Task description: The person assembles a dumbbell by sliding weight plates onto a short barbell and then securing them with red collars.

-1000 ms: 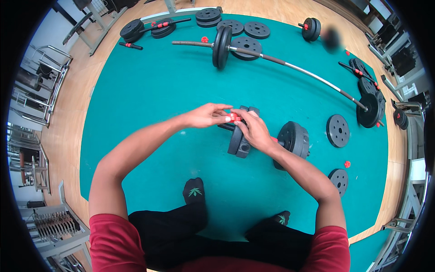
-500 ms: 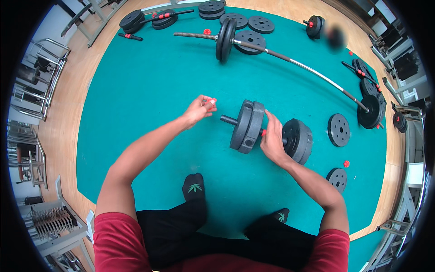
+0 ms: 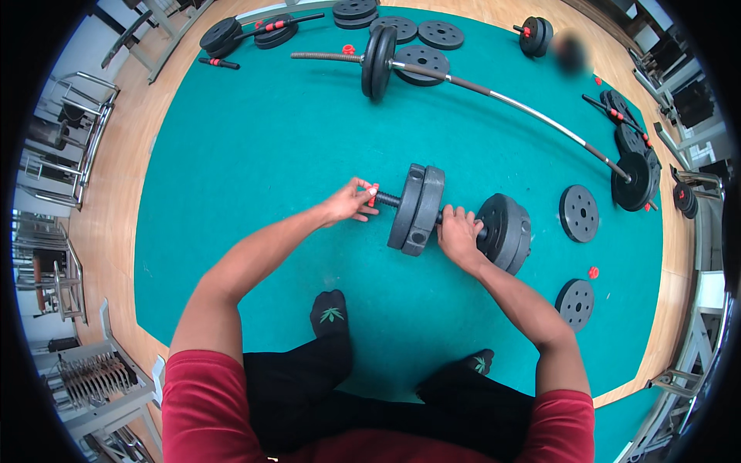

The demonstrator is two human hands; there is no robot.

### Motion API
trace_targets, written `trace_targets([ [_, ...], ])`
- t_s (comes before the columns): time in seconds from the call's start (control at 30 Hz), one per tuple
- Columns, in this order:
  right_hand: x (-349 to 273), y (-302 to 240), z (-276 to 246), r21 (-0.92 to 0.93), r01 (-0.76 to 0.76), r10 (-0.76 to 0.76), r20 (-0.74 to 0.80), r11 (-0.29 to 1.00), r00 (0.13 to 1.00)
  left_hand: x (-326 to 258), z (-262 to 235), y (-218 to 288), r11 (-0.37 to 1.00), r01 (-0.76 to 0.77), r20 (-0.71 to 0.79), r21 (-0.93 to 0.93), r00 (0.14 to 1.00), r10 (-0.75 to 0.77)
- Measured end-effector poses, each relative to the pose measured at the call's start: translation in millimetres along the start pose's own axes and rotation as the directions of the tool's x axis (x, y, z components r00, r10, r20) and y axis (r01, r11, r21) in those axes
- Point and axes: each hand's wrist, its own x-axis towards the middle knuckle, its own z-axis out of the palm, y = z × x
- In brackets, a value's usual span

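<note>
A black dumbbell lies on the teal mat [image 3: 255, 154] in front of me. It has two plates [image 3: 417, 209] on its left side and thicker plates [image 3: 505, 232] on its right. My left hand [image 3: 349, 204] pinches a small red collar nut [image 3: 372, 196] at the left tip of the threaded bar. My right hand [image 3: 458, 234] is wrapped around the dumbbell handle between the two plate stacks. My socked feet [image 3: 330, 312] stand just below.
A long barbell [image 3: 494, 96] with black plates lies across the far mat. Loose plates [image 3: 580, 213] and a red nut [image 3: 593, 272] lie at the right. More plates and short bars sit at the far edge. Metal racks [image 3: 54, 154] line the wooden floor on the left.
The dumbbell now lies stretched out left to right. My left hand went away from it and came back to the bar's left tip with the red nut. My right hand shifted onto the handle.
</note>
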Motion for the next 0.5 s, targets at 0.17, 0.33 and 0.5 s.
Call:
trace_targets([
  [0.17, 0.9, -0.4, -1.0, -0.007, -0.009, 0.009, 0.019, 1.000, 1.000, -2.3, -7.3, 7.7, 0.999, 0.042, 0.099, 0.003, 0.994, -0.042],
  [0.33, 0.7, 0.7, 1.1, -0.006, -0.003, 0.003, 0.014, 1.000, 1.000, 4.1, -19.8, 6.2, 0.875, -0.420, 0.299, 0.241, 0.890, 0.345],
  [0.5, 1.9, 2.1, 2.9, -0.016, 0.010, -0.009, 0.012, 1.000, 1.000, 9.3, -19.7, 15.5, 0.942, -0.285, 0.151, 0.179, 0.954, 0.260],
])
